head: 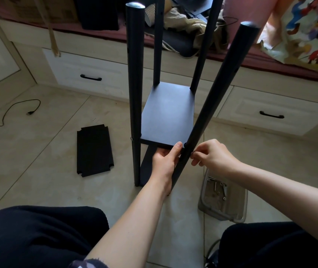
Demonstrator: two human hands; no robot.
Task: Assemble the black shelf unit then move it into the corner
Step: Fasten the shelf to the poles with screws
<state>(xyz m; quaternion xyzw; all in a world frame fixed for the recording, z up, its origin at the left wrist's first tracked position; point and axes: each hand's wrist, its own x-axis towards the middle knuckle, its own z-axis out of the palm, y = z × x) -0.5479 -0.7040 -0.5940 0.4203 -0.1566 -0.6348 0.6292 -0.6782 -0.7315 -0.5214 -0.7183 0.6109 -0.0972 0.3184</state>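
Observation:
The black shelf unit stands on the tiled floor in front of me, with four round posts and a black shelf board [168, 115] fitted between them. A lower board shows beneath it. My left hand [164, 161] grips the board's near right corner, fingers underneath and thumb on the edge. The near right post [212, 105] leans at that corner. My right hand [212, 154] pinches something small against this post, too small to make out. A spare black board [94, 150] with notched corners lies flat on the floor to the left.
A clear plastic tub [222, 198] with screws sits on the floor at the right, by my knee. White drawers [88, 76] under a cluttered bench run behind the unit. A black cable [19, 108] lies on the floor at the left. My knees fill the bottom corners.

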